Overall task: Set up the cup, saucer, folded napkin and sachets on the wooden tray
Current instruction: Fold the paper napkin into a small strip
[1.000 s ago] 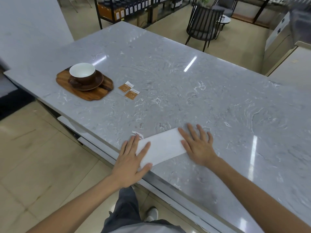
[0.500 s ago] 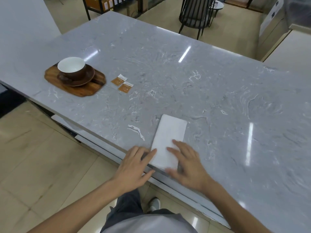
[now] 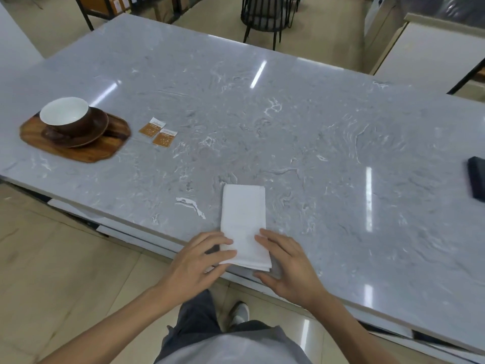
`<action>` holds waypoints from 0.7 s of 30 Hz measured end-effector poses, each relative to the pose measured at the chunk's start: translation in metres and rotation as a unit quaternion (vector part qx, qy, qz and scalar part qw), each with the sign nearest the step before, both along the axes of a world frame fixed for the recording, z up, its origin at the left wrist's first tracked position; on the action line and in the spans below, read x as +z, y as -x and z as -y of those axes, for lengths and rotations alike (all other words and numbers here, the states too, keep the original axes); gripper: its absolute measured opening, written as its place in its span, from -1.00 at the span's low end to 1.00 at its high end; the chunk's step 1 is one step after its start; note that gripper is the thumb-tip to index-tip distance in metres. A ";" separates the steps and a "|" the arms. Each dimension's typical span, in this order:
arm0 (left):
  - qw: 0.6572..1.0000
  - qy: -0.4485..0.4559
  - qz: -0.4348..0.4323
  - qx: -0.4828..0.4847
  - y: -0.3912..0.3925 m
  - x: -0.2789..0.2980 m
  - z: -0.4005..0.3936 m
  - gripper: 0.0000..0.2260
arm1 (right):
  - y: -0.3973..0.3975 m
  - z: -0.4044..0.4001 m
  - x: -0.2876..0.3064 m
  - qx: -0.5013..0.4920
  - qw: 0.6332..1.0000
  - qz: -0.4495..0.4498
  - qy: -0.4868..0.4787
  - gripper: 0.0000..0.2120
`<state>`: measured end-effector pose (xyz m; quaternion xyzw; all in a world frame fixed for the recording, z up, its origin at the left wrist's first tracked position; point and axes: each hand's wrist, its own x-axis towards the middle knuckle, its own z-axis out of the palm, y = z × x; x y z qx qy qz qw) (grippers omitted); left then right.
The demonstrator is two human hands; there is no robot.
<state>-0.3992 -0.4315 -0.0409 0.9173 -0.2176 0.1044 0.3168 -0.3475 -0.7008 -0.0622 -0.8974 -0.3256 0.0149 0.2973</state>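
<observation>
Head view shows the napkin [image 3: 244, 224] lying lengthwise away from the person, much as half a second ago, whereas a second ago it lay crosswise under both flat palms. Both hands have since drawn back to its near end at the counter [image 3: 301, 122] edge. The camera has also swung right, bringing a dark flat object [image 3: 477, 181] into sight at the right edge.

Count: one napkin, folded; one cup [image 3: 65, 115]; one saucer [image 3: 86, 132]; one tray [image 3: 73, 148]; two sachets [image 3: 157, 132].

The cup sits on the saucer, and the saucer on the tray, at the far left of the counter. The sachets lie side by side on the counter just right of the tray, not on it. The napkin is well apart from all of these, near the front edge.

The left hand [image 3: 196, 261] reaches in from the left, fingers straight and loosely spread, fingertips resting on the napkin's near left corner. The right hand [image 3: 286, 266] comes from the right, fingers straight, fingertips touching the napkin's right side, thumb spread below its near corner. Neither hand curls round the napkin. Both forearms run back toward the body, bare.
</observation>
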 end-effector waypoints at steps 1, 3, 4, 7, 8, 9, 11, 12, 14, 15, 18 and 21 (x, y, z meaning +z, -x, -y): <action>1.000 0.026 -0.016 0.005 0.002 0.002 0.001 -0.78 | -0.002 0.001 0.002 0.001 1.000 -0.005 -0.002 -0.30; 0.995 0.075 -0.055 0.027 0.005 0.005 0.003 -0.77 | -0.007 0.000 0.007 -0.004 1.000 -0.016 0.001 -0.30; 0.992 0.096 -0.073 0.037 0.006 0.005 0.003 -0.78 | -0.009 -0.001 0.010 -0.010 1.000 -0.022 0.004 -0.32; 0.986 0.131 -0.092 0.050 0.003 0.004 0.003 -0.80 | -0.014 -0.005 0.016 -0.030 0.999 -0.043 0.003 -0.43; 0.985 0.139 -0.093 0.050 0.002 0.003 0.003 -0.81 | -0.015 -0.006 0.018 -0.034 0.998 -0.048 -0.004 -0.49; 0.984 0.145 -0.093 0.050 0.000 0.003 0.003 -0.81 | -0.018 -0.007 0.019 -0.036 0.998 -0.047 -0.013 -0.53; 0.981 0.163 -0.099 0.045 -0.005 0.001 0.003 -0.81 | -0.024 -0.009 0.020 -0.033 0.998 -0.042 -0.040 -0.62; 0.978 0.173 -0.109 0.043 -0.007 0.001 0.002 -0.80 | -0.026 -0.009 0.019 -0.033 0.997 -0.045 -0.057 -0.66; 0.970 0.188 -0.143 0.049 -0.013 0.001 -0.001 -0.74 | -0.029 -0.011 0.017 -0.044 0.992 -0.068 -0.095 -0.64; 0.966 0.193 -0.163 0.058 -0.016 0.001 -0.002 -0.68 | -0.030 -0.011 0.017 -0.051 0.989 -0.086 -0.112 -0.63; 0.956 0.212 -0.185 0.080 -0.025 0.003 -0.004 -0.71 | -0.031 -0.012 0.018 -0.064 0.978 -0.131 -0.147 -0.70; 0.951 0.229 -0.179 0.110 -0.035 0.006 -0.001 -0.92 | -0.033 -0.016 0.023 -0.074 0.975 -0.151 -0.143 -0.83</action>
